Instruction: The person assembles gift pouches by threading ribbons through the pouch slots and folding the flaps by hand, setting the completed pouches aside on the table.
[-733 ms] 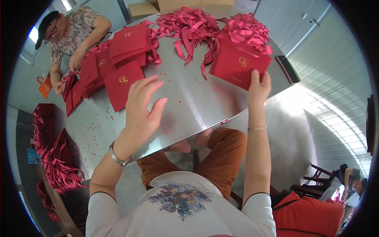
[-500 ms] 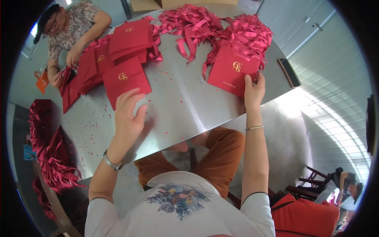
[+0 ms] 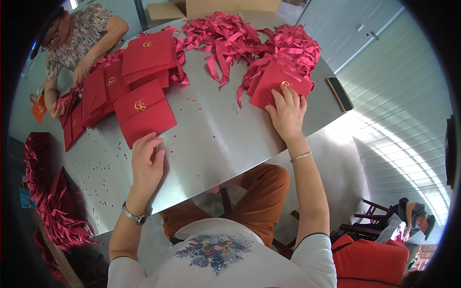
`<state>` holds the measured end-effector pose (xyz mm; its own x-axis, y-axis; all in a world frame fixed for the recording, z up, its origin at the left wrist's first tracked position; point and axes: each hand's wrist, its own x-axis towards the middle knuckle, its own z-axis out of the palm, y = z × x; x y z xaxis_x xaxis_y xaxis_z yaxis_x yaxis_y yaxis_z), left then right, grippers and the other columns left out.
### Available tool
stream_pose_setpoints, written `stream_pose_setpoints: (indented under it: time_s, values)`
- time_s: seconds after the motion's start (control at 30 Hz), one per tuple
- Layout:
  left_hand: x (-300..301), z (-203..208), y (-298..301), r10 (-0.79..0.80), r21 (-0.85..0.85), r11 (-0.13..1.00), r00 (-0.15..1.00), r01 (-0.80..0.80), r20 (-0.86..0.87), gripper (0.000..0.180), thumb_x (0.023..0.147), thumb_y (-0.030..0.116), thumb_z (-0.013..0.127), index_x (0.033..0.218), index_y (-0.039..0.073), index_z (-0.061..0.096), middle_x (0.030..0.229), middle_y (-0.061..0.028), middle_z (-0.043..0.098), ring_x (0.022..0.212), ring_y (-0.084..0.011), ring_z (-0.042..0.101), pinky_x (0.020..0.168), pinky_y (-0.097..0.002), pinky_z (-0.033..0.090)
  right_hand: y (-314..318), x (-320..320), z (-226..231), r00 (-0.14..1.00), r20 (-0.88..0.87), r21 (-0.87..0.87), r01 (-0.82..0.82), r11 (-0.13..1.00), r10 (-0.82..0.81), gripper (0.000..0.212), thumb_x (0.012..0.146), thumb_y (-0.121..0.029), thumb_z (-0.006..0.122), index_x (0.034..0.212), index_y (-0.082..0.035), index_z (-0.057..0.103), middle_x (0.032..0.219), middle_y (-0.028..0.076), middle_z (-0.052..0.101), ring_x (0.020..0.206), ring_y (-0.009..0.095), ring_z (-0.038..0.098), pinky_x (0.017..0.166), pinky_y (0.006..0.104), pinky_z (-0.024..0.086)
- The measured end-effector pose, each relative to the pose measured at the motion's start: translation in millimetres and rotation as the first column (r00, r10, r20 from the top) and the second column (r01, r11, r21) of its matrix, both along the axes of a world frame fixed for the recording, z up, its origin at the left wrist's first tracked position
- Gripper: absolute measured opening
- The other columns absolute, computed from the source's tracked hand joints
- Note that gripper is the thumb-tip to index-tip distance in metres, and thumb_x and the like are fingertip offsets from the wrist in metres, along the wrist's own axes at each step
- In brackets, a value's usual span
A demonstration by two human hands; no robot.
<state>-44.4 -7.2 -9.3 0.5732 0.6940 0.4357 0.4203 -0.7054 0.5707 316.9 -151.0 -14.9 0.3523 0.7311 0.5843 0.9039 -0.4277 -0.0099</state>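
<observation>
My right hand (image 3: 289, 114) lies over a flat red paper gift bag (image 3: 263, 95) with a gold emblem, fingers stretched across its front and covering part of the emblem. The bag rests on the table beside a heap of red ribbons (image 3: 293, 45). My left hand (image 3: 148, 165) is at the near edge of another red gift bag (image 3: 156, 117), fingers loosely bent and thumb apart. Whether its fingertips touch that bag I cannot tell. Behind, several more red bags (image 3: 149, 55) lie stacked and overlapping, with ribbon handles at their far side.
The metal table (image 3: 211, 139) has small red paper dots scattered on it. A phone (image 3: 339, 94) lies at its right edge. At the far left a co-worker's hand (image 3: 57, 108) handles red bags. More red bags (image 3: 60, 211) are bunched by the left edge. A cardboard box (image 3: 230, 6) stands behind.
My right hand has gone from holding the right bag's edge to lying flat on its front. My left hand has come down toward the near bag's lower edge. The view has shifted slightly.
</observation>
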Motion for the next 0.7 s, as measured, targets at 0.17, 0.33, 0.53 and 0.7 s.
stream_pose_setpoints:
  time_s: [0.17, 0.33, 0.53, 0.7]
  values:
    - [-2.2, -3.2, 0.6, -0.015, 0.009, 1.000, 1.000, 0.014, 0.003, 0.025, 0.077, 0.000, 0.065, 0.102, 0.003, 0.064, 0.118, -0.0148, 0.061, 0.108, -0.0329, 0.055, 0.091, -0.0394, 0.046, 21.9, 20.5, -1.1, 0.994, 0.071, -0.052, 0.087, 0.995, -0.083, 0.050, 0.078, -0.031, 0.073, 0.123, -0.016, 0.059, 0.137, 0.007, 0.049, 0.129, 0.025, 0.042, 0.105, 0.0593, 0.030]
    - [-2.8, -3.4, -0.4, -0.028, 0.026, 0.999, 0.999, 0.028, 0.022, 0.024, 0.076, 0.000, 0.066, 0.099, 0.003, 0.064, 0.114, -0.0147, 0.062, 0.105, -0.0332, 0.056, 0.089, -0.0399, 0.047, 34.9, 37.3, -1.2, 0.984, 0.072, -0.079, 0.170, 0.982, -0.164, 0.050, 0.078, -0.032, 0.074, 0.124, -0.017, 0.059, 0.138, 0.005, 0.049, 0.130, 0.024, 0.041, 0.106, 0.0594, 0.030]
    - [-0.7, -6.6, 1.8, -0.020, 0.022, 1.000, 0.999, 0.020, 0.026, 0.022, 0.076, 0.000, 0.067, 0.097, 0.002, 0.064, 0.111, -0.0148, 0.063, 0.104, -0.0335, 0.057, 0.089, -0.0409, 0.047, 40.3, 48.1, -2.8, 0.966, 0.032, -0.114, 0.259, 0.959, -0.257, 0.047, 0.084, -0.032, 0.068, 0.127, -0.017, 0.057, 0.142, 0.004, 0.045, 0.131, 0.025, 0.040, 0.107, 0.0592, 0.029]
    - [-1.9, -5.0, 3.5, -0.013, -0.011, 1.000, 0.999, 0.014, 0.039, 0.020, 0.076, 0.001, 0.066, 0.097, 0.002, 0.065, 0.110, -0.0150, 0.064, 0.104, -0.0334, 0.057, 0.089, -0.0407, 0.047, 32.9, 34.3, -5.9, 0.975, 0.039, -0.012, 0.219, 0.976, -0.218, 0.043, 0.083, -0.032, 0.067, 0.122, -0.016, 0.061, 0.134, 0.006, 0.053, 0.127, 0.025, 0.045, 0.107, 0.0555, 0.030]
